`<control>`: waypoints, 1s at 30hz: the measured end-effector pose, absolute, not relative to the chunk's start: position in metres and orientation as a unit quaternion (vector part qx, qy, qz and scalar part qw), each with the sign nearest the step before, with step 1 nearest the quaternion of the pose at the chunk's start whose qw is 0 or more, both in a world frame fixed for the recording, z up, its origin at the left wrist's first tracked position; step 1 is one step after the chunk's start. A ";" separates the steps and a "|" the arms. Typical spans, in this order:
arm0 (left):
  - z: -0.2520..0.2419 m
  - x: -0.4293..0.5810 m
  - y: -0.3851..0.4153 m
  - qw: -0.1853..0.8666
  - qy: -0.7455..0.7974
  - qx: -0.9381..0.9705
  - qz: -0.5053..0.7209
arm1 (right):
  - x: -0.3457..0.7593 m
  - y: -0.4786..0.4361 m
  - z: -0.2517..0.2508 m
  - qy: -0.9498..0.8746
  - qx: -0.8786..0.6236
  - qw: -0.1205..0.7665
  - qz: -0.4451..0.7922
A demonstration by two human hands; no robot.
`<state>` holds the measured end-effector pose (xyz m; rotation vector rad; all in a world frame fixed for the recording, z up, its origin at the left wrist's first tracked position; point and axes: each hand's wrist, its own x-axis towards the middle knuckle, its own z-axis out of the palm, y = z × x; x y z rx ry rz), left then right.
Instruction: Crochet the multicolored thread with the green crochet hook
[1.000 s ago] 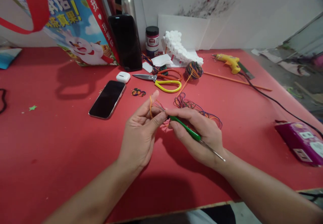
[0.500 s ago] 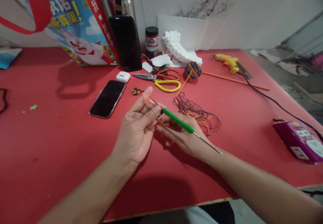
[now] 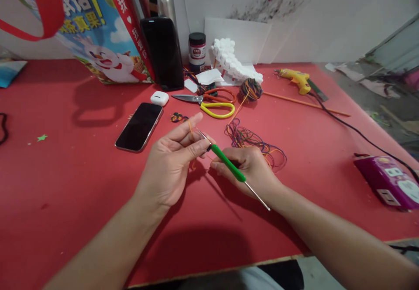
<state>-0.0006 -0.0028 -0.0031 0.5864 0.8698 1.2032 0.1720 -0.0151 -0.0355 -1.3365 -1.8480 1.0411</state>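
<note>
My left hand (image 3: 172, 163) hovers over the red table (image 3: 65, 181), thumb and forefinger pinched on a thin orange strand of yarn (image 3: 190, 127) looped over the forefinger. My right hand (image 3: 250, 168) grips a green-handled crochet hook (image 3: 228, 163), its metal tip pointing up-left into the left hand's fingers. The strand runs to a loose multicoloured yarn tangle (image 3: 253, 141) just beyond my right hand, and on to a small yarn ball (image 3: 250, 90).
A dark phone (image 3: 139, 126), white earbud case (image 3: 159, 98), yellow-handled scissors (image 3: 209, 103), a tiny crocheted piece (image 3: 179, 117), a glue gun (image 3: 296, 80) with its cable, and a purple power strip (image 3: 389, 181). A printed bag (image 3: 88, 32), flask and jar stand at the back.
The hook's tip has swung from between the hands up to the left forefinger. My right hand turned over, then closed back around the handle; the left hand lifted slightly.
</note>
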 end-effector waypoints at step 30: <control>-0.014 0.020 -0.020 0.636 0.396 0.302 0.590 | 0.171 -0.037 -0.015 -0.714 -0.460 0.482 0.214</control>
